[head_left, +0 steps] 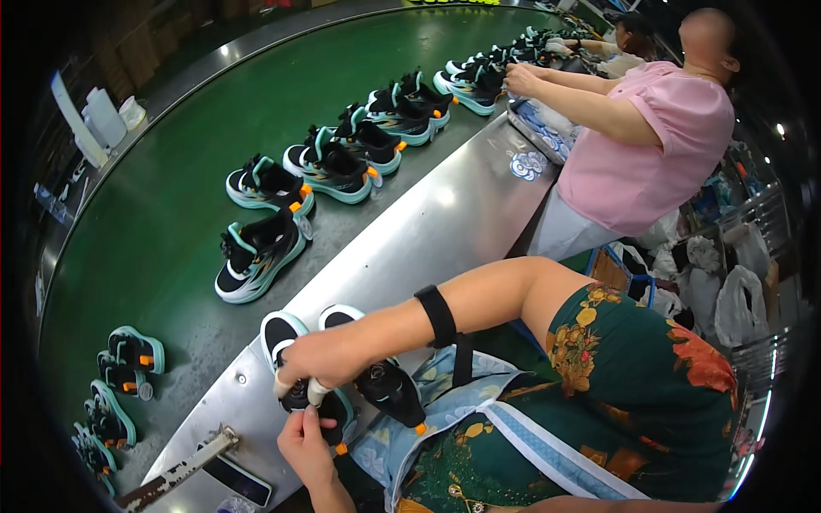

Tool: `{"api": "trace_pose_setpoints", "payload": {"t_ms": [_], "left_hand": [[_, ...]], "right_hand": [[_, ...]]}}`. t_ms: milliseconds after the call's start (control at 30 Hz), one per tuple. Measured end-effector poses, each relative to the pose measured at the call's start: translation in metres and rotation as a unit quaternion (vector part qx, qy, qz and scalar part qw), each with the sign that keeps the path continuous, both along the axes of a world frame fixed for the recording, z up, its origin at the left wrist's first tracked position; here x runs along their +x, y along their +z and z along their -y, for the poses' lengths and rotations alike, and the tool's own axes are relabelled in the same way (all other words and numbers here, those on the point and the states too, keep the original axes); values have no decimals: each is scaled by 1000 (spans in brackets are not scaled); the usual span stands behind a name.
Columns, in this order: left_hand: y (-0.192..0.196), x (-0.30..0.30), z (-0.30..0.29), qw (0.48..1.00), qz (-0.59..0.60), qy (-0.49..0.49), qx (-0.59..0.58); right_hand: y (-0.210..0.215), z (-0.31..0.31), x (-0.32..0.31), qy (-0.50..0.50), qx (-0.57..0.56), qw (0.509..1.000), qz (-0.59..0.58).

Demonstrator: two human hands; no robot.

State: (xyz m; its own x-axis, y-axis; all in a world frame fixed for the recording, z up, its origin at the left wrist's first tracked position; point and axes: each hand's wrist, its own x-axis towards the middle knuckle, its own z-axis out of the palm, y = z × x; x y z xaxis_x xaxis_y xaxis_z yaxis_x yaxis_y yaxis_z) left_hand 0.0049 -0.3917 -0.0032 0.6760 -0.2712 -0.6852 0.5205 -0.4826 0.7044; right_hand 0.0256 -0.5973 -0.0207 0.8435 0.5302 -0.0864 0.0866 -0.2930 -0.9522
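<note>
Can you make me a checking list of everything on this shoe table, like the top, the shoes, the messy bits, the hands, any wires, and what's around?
Surface: shiny metal bench beside a green conveyor belt.
Job's things: a pair of black and teal shoes on the bench edge.
Clutter: a paint-flecked tool and a dark flat object on the bench.
Hands: right hand rests on the pair; left hand touches one shoe from below.
Cables: nothing seen.
Surroundings: a row of matching shoes on the belt; a person in a pink top working further along; white bags at right.
</note>
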Motion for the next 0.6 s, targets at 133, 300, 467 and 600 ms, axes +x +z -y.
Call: {"api": "trace_pose_setpoints", "payload": {"t_ms": [133,300,467,600], "left_hand": [[-16,-17,-9,997,-23,75,-14],[-46,-21,-8,994,-5,68,-86],[-47,-32,-5,991,64,89,-78],[-59,-33,-14,989,110,65,-75]], "right_hand": [[-34,-36,-20,-99,-141,980,102],[-18,-16,-2,-17,-112,994,10],[-20,-39,-1,-8,-275,949,154],[-24,-31,4,10,-129,987,90]]}}
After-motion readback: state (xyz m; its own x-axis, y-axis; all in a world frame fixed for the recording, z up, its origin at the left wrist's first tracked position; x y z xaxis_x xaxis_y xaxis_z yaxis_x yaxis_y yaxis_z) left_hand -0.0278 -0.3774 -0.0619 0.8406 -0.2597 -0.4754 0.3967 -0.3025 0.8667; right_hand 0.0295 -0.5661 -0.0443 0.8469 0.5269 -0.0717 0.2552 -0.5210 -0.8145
